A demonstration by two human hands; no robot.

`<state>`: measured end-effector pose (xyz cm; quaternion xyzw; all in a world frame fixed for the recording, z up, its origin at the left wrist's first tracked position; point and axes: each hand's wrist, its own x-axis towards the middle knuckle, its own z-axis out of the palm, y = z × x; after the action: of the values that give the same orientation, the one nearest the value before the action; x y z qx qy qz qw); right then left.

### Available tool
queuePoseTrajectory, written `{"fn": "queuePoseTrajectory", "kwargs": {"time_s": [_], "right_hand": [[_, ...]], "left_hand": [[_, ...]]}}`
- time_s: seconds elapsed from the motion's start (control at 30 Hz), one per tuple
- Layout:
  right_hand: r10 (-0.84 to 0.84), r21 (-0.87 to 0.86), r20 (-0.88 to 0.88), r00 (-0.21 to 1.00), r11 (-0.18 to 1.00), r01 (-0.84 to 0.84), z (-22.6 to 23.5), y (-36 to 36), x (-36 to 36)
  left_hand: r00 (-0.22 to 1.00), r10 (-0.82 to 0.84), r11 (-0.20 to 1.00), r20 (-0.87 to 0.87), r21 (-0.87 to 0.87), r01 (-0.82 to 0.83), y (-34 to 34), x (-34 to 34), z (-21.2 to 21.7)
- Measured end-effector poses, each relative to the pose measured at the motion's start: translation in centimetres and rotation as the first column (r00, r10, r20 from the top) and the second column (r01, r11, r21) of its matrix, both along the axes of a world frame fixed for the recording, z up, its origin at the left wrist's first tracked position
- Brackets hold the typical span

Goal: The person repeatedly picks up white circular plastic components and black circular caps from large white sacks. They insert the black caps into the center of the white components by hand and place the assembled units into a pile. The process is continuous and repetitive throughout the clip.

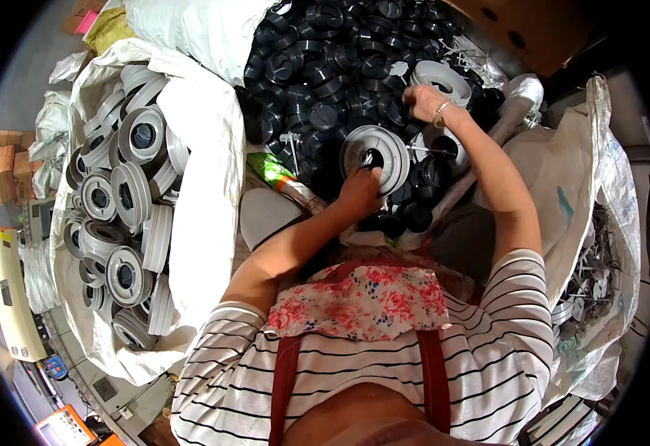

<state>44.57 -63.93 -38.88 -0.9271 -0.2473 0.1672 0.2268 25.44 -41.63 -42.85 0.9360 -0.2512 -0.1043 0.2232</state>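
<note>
My left hand (pixel 360 195) is closed on the near rim of a round, light grey plastic flange ring (pixel 395 157) with a dark centre hole. The ring is tilted above a large heap of black round plastic caps (pixel 317 83). Farther right, my right hand (pixel 423 102) has its fingers curled in over the heap, beside another grey ring (pixel 455 76). Whatever is between those fingers is too small or hidden to make out. Beneath my right wrist lies a third grey ring (pixel 455 143), and a thin white stem (pixel 423 149) sticks out close to it.
At left stands a white woven sack (pixel 217 141) full of grey flange rings (pixel 125 276). Another woven sack (pixel 596 160) at right contains small plastic scraps (pixel 591 264). A cardboard box (pixel 522 30) is at the far right, and an orange-edged meter (pixel 65 427) sits lower left.
</note>
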Motion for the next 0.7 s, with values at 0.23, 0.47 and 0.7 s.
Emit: {"fn": "queuePoseTrajectory", "kwargs": {"time_s": [0.23,0.47,0.7], "right_hand": [[0.377,-0.418,0.111,0.920,0.857,-0.301,-1.0,-0.5,-1.5],[-0.092,0.325,0.365,0.926,0.945,-0.035,9.7,6.0,-7.4],[-0.064,0.282,0.200,0.978,0.959,0.005,12.2,8.9,-9.7]], "left_hand": [[0.619,0.137,0.187,-0.774,-0.593,-0.783,3.5,2.7,12.1],[0.567,-0.079,-0.105,-0.820,-0.559,-0.822,5.5,3.2,12.8],[0.652,-0.261,-0.128,-0.711,-0.644,-0.754,4.7,1.6,13.9]]}}
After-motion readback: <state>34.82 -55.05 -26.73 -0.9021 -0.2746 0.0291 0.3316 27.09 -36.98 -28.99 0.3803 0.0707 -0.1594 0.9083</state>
